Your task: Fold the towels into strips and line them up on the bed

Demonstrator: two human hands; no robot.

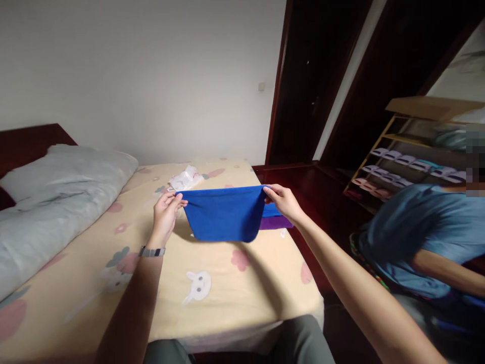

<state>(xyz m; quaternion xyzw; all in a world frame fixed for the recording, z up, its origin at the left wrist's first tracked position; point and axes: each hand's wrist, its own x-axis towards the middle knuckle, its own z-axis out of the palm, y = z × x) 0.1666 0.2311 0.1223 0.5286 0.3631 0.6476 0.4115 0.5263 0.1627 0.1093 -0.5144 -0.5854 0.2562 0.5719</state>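
Observation:
A blue cloth hangs stretched between my two hands, above the bed. Its upper edge is pulled nearly straight, and the lower part hangs down with rounded corners. My left hand pinches the upper left corner between thumb and fingers. At the upper right corner, my right hand pinches the cloth in the same way. Behind the right end, partly hidden, a purple cloth lies on the bed with another blue cloth on top of it.
The bed has a cream sheet with rabbit and flower prints. A crumpled white plastic bag lies at its far side, a grey quilt at left. On the right, a person in a blue shirt sits near a shoe rack.

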